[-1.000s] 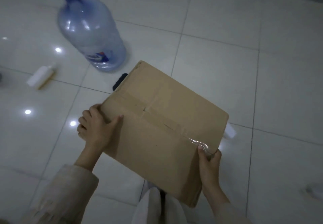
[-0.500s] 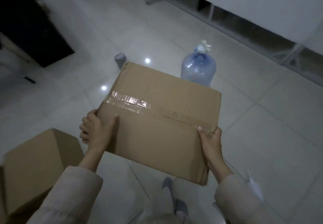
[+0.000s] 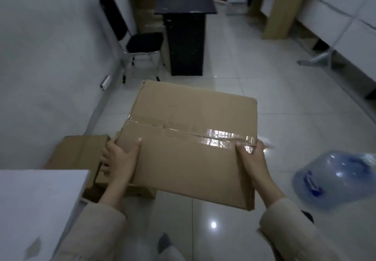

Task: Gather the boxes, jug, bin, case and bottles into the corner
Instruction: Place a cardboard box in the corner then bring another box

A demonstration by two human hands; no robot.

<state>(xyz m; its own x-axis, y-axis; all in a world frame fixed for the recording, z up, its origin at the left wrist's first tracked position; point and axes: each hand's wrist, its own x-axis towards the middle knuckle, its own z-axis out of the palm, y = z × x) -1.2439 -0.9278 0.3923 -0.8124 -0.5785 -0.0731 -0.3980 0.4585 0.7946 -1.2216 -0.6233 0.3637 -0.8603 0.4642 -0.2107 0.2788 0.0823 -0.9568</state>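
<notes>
I hold a taped brown cardboard box (image 3: 189, 138) flat in the air, in the middle of the head view. My left hand (image 3: 120, 159) grips its near left corner and my right hand (image 3: 252, 159) grips its near right edge by the shiny tape. A second cardboard box (image 3: 79, 154) lies on the floor below and to the left, next to the wall and partly hidden by the held box. The big blue water jug (image 3: 335, 181) stands on the floor at the right edge.
A white block (image 3: 38, 207) fills the lower left. A black chair (image 3: 140, 40) stands by the left wall, with a black cabinet (image 3: 185, 36) beside it. A wooden stand (image 3: 278, 6) is at the back right, and a white table runs along the right.
My view has swung round to the left, toward the wall and the box on the floor. The jug has gone from ahead of me to my right. Both hands keep their grip.
</notes>
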